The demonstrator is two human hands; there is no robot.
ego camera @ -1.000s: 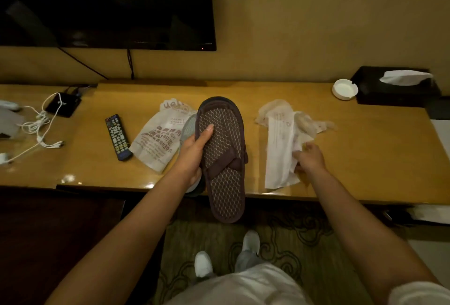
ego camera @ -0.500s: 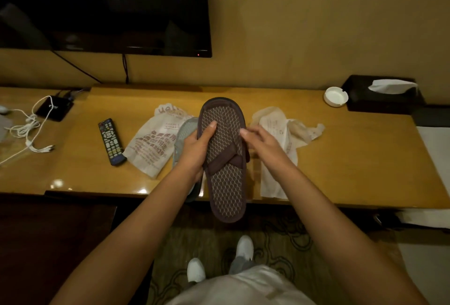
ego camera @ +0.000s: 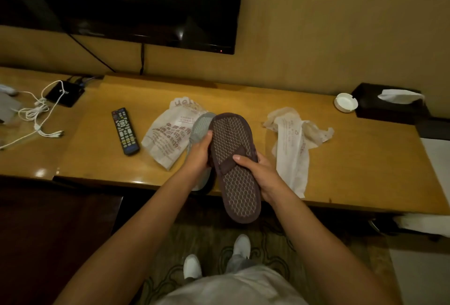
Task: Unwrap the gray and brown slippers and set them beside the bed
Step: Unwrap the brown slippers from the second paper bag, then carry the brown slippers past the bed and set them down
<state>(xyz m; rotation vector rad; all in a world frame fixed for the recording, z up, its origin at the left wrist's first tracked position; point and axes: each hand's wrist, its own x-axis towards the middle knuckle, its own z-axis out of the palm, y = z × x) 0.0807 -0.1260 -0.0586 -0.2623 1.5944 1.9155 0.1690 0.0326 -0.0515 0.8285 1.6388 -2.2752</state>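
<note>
The brown slippers, stacked sole up with a honeycomb tread and a brown band crossing the middle, are held over the near edge of the wooden desk. The left hand grips their left side, thumb on the sole and fingers curled behind. The right hand grips the right side, thumb laid across the band. The gray slippers sit just behind and to the left, partly hidden by the left hand; whether that hand also holds them cannot be told.

On the desk, a printed wrapper bag lies flat left of the slippers, and a crumpled empty wrapper lies to their right. Further left are a remote control, a tangle of white cable and a small black box. At the far right a white ashtray sits beside a black tissue box with a tissue sticking out. A dark television hangs on the tan wall above. Below, the person's white shoes stand on patterned carpet.

Compared with half a second ago, the right hand has moved from touching the sole's edge to a full hold lower on the brown slippers, which now tilt slightly to the right.
</note>
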